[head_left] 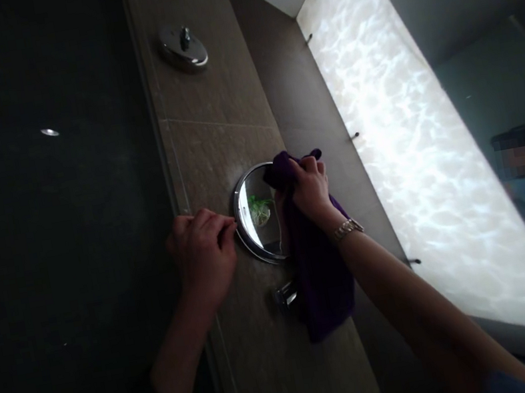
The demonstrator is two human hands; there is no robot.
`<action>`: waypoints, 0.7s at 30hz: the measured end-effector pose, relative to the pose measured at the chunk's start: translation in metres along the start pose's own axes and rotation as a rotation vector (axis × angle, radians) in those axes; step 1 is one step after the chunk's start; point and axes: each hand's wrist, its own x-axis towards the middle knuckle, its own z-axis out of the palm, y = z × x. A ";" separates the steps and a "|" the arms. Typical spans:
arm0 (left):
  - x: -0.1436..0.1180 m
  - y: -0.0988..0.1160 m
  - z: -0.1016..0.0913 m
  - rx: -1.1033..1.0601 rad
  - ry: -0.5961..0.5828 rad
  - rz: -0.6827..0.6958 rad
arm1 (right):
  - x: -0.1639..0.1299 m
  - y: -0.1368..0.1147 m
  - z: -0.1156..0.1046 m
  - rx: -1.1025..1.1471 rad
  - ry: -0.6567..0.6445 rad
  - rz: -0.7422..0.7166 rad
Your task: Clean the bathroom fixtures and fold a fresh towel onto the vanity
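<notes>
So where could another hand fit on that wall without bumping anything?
The brown tile between the chrome wall fitting up top and the round mirror is bare. So is the tile low down, under the purple cloth. It is crowded at the mirror: the left hand pinches its rim, the right hand presses the cloth there.

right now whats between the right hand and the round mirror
In the head view, a purple cloth lies between the right hand and the round mirror, pressed against its glass.

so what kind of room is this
Most likely a bathroom: a round wall-mounted mirror on brown tiled wall, a lit panel, and a purple cloth held against the mirror by the right hand.
</notes>
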 end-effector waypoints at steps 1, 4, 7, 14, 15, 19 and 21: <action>0.000 0.000 0.000 0.006 -0.001 0.002 | 0.002 -0.002 0.000 0.007 0.004 0.010; 0.000 -0.001 0.000 0.048 -0.031 0.012 | -0.011 -0.017 0.002 0.085 -0.089 -0.278; 0.001 -0.002 0.000 0.050 -0.043 0.009 | -0.006 -0.028 0.003 0.122 -0.098 -0.346; 0.001 -0.003 -0.001 0.012 -0.048 0.002 | -0.028 -0.031 -0.001 0.141 -0.081 -0.290; 0.001 -0.003 -0.001 0.010 -0.053 0.006 | -0.044 -0.025 -0.001 0.169 -0.128 -0.357; 0.002 0.000 0.000 -0.007 -0.028 -0.006 | -0.044 0.021 0.002 0.132 -0.111 -0.172; 0.003 0.002 -0.001 -0.001 -0.019 -0.015 | -0.012 0.031 0.002 0.061 -0.041 0.048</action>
